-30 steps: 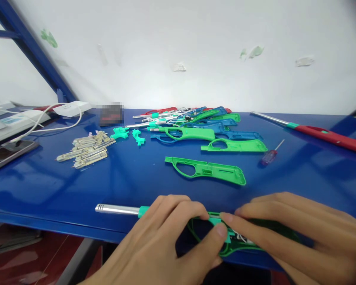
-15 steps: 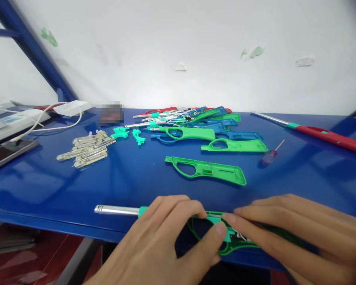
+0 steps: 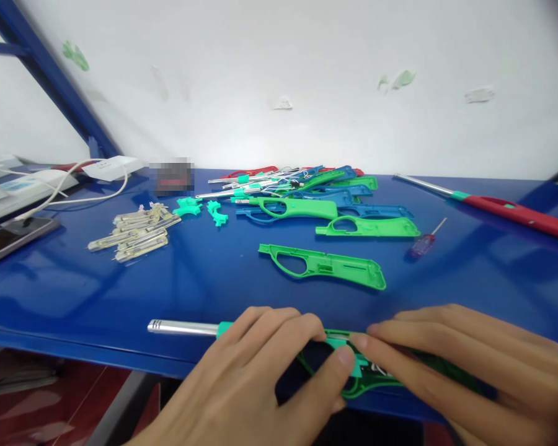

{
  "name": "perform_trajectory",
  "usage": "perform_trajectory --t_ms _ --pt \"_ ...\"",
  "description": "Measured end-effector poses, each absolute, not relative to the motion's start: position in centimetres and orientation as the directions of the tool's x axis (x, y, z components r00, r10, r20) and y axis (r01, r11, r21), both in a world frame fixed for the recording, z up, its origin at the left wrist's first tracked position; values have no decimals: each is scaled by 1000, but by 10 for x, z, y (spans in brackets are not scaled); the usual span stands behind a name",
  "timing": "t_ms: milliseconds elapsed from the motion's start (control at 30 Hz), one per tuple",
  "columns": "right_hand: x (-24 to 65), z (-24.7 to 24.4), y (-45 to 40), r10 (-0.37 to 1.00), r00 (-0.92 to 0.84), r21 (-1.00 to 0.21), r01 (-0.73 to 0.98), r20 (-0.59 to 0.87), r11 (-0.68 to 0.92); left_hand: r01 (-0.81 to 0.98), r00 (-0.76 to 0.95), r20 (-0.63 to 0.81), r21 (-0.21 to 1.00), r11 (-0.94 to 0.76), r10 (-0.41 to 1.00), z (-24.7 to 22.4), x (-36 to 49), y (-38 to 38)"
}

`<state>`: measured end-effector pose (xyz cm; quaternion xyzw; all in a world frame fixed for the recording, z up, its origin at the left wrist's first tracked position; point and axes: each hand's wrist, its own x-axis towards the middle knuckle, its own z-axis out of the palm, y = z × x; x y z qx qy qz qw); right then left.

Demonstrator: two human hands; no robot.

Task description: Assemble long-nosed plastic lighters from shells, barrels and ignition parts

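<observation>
A green lighter half with a silver tube pointing left lies at the table's front edge. My left hand is closed on it, fingers over the upper rim and thumb on the teal trigger piece. White wires show inside the shell beside the trigger. My right hand is closed over the shell's right part, its fingertips at the inner parts; the shell's right end is mostly hidden beneath it.
Beyond my hands lies an empty green half. Behind it are a pile of coloured shells, teal pieces and clear sticks. A screwdriver and red lighter lie right, a phone left.
The trigger piece and the wires beside it have shifted very slightly within the shell. Both hands keep nearly the same place.
</observation>
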<state>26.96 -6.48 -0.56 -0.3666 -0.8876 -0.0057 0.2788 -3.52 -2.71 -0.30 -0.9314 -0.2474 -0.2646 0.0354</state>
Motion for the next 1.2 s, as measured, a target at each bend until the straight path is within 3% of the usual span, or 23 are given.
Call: perform_trajectory --t_ms 633,1067,1200 --pt "275 -14 -69 618 -612 -40 694 494 719 496 719 522 78 -865 459 -5 -35 -28" --pt "286 -23 -79 740 -404 -195 794 538 576 446 729 521 131 -886 444 -7 -36 -25" --pt "285 -23 -76 724 -376 -186 803 579 566 445 715 526 166 -880 461 1 -32 -26"
